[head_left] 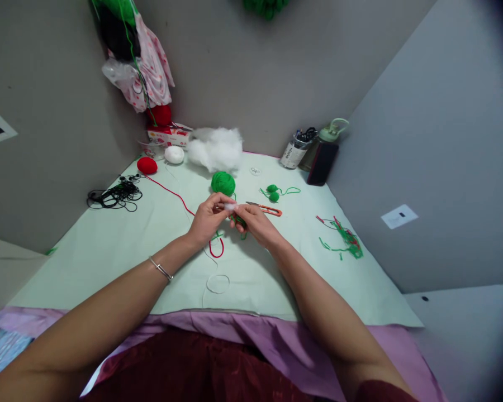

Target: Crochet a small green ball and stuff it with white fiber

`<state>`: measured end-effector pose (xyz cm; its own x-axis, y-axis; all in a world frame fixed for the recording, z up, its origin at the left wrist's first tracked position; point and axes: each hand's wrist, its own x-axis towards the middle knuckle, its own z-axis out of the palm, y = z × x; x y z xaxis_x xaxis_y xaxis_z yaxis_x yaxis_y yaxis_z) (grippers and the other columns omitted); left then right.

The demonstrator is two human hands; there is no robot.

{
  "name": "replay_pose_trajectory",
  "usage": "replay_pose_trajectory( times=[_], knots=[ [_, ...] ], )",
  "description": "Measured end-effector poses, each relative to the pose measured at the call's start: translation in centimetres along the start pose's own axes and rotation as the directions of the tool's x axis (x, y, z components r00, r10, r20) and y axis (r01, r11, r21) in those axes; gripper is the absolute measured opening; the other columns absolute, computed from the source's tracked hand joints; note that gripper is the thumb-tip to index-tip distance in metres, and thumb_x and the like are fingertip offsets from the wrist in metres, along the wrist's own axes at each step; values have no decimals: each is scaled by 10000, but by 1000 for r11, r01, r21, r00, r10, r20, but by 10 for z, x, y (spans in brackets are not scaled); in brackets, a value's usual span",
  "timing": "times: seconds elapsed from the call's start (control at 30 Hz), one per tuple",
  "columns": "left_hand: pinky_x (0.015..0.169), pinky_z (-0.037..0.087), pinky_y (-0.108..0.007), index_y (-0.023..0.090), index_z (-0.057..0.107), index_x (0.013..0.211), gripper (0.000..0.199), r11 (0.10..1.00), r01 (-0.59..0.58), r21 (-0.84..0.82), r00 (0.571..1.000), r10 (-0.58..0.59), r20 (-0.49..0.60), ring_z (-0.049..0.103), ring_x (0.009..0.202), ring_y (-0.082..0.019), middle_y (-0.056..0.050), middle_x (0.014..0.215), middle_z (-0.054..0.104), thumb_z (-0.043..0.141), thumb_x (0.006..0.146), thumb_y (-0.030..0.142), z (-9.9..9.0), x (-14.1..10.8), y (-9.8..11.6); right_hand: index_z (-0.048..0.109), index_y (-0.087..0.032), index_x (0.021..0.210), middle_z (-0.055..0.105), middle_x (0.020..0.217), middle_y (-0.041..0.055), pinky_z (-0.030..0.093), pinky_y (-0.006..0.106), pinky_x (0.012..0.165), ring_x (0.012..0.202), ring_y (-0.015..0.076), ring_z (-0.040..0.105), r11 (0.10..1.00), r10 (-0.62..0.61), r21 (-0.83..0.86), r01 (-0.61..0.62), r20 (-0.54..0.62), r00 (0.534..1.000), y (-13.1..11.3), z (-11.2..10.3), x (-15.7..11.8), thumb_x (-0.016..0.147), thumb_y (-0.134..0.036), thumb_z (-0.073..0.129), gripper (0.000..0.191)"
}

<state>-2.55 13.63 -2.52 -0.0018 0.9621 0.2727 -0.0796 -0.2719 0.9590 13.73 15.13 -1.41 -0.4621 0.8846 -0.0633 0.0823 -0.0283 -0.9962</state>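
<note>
Over the middle of the table, my left hand (209, 216) and my right hand (255, 221) meet with fingertips pinched. Between them is a small tuft of white fiber stuffing (230, 207). Curled under my right hand's fingers is a small green yarn piece (238, 221), mostly hidden by the hand. A red yarn tail (217, 255) loops on the table below my left hand. Just beyond the hands sits a ball of green yarn (223, 182). Orange-handled thread snips (271, 211) lie right beside my right hand.
A heap of white stuffing (218, 149) stands at the back, near red yarn (147, 165) and white yarn (174, 154). Black cord (117, 194) lies left. Two small green balls (273, 193) and yarn scraps (347, 237) lie right. A phone (323, 163) leans against a bottle.
</note>
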Motion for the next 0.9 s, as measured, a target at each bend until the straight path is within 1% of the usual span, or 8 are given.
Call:
replay_pose_trajectory(
  times=[0.17,0.33,0.43,0.5,0.63,0.73,0.8,0.9],
  knots=[
    [834,557,-316,201,736,908,172,1000,20,10,1000,-20,13,663,839,-169,-22,946,679,761,739,179,-1,0,1,608,-188,682,572,572,-16,299,243,466,472,85,409,998,-24,-56,20,-65,998,0,2,1,871,-592,641,447],
    [970,530,-338,214,723,1120,374,998,55,-33,998,-55,24,661,1036,-207,-54,1129,706,812,757,231,-3,-2,4,550,-206,645,528,549,-34,287,245,478,476,87,389,997,-42,-75,31,-141,989,1,2,3,880,-540,614,414],
    [963,543,-360,193,710,1143,303,988,110,-107,993,-106,46,679,1003,-217,-74,1067,729,703,885,351,-2,0,1,539,-212,642,499,526,-43,277,249,472,462,89,375,997,-41,-78,28,-162,986,1,4,4,890,-534,592,410],
    [931,560,-353,189,703,1121,273,977,144,-159,989,-135,62,688,951,-206,-76,1027,732,620,934,370,0,1,-2,539,-213,636,490,518,-44,270,253,468,453,89,370,996,-43,-83,29,-167,985,2,5,4,892,-543,591,421],
    [857,584,-323,203,669,1088,212,960,186,-210,981,-168,101,678,846,-170,-74,1066,726,630,915,320,5,0,-4,540,-214,609,475,505,-41,280,259,467,453,93,376,993,-52,-109,34,-164,985,3,8,4,883,-606,608,482],
    [864,593,-342,207,660,1156,271,957,204,-206,974,-177,140,678,808,-169,-77,1051,730,639,923,343,7,-3,-3,520,-222,611,456,509,-42,282,260,470,461,98,366,990,-63,-137,40,-174,983,3,9,6,895,-636,585,506],
    [891,590,-353,209,658,1199,320,963,195,-185,975,-170,142,685,827,-181,-64,984,722,658,915,357,7,-4,-4,516,-225,639,479,538,-38,293,263,478,473,102,360,985,-75,-164,44,-184,980,3,8,8,914,-612,560,477],
    [915,581,-359,206,656,1208,333,979,160,-125,983,-146,110,683,821,-183,-39,921,701,673,905,342,6,-4,-8,528,-221,649,494,551,-31,320,272,519,502,121,381,970,-97,-237,47,-204,974,3,8,9,947,-512,529,417]
  ],
)
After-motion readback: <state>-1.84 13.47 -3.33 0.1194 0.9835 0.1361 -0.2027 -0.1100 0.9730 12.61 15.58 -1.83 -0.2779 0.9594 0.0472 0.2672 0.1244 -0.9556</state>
